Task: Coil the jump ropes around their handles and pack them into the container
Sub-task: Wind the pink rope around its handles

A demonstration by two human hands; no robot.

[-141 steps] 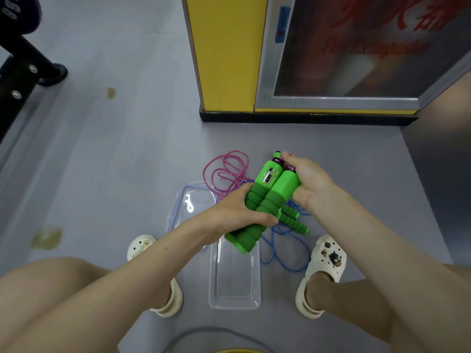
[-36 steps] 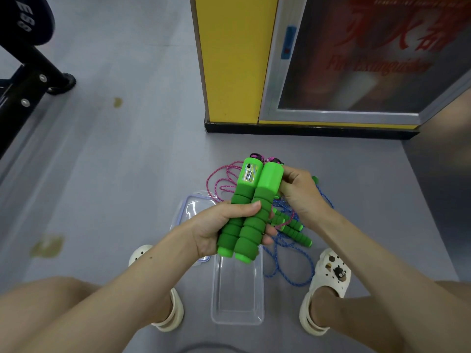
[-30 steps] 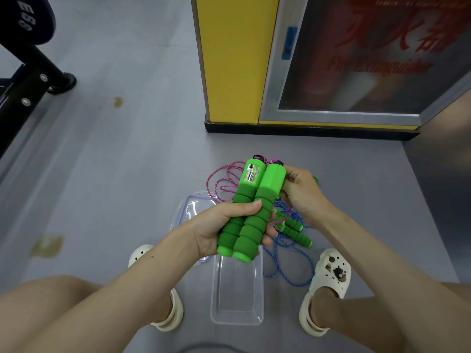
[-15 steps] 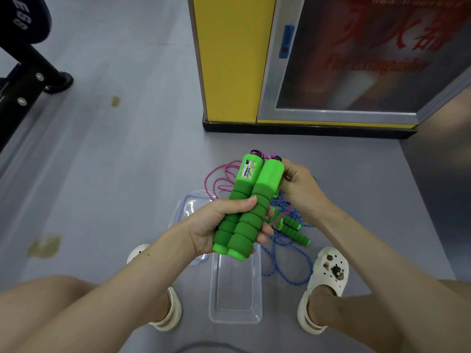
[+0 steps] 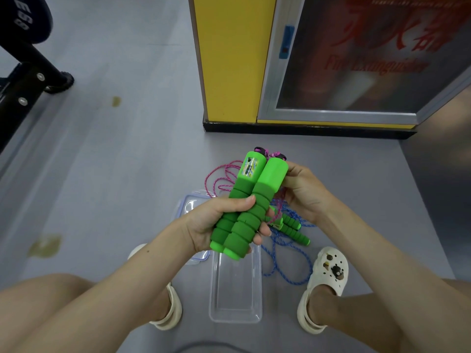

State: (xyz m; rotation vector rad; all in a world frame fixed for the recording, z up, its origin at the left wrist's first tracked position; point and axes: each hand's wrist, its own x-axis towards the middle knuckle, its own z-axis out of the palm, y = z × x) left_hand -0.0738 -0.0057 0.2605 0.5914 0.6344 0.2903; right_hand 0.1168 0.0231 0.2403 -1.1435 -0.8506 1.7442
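"Plastic container (image 5: 235, 296) nearest us on the floor, has it anything in it yet?"

"Nothing. Its lid (image 5: 190, 205) lies just left of it. The blue rope (image 5: 288, 263) sprawls on the right with its own handles, uncoiled."

"And the pair being held?"

"The left hand (image 5: 216, 222) grips the foam of both green handles (image 5: 251, 200), side by side above the container's far end. A few seconds ago they sat lower and more slanted. Now they stand more upright."

"The right hand?"

"The right hand (image 5: 303, 194) rests against the top of the right handle. Its fingers are hidden behind, so I cannot tell whether it pinches the cord."

"So winding has not begun?"

"I judge not. The pink rope (image 5: 219, 179) lies loose on the floor beyond, with no turn around the handles. Paired up like this, they look ready for a first wrap."
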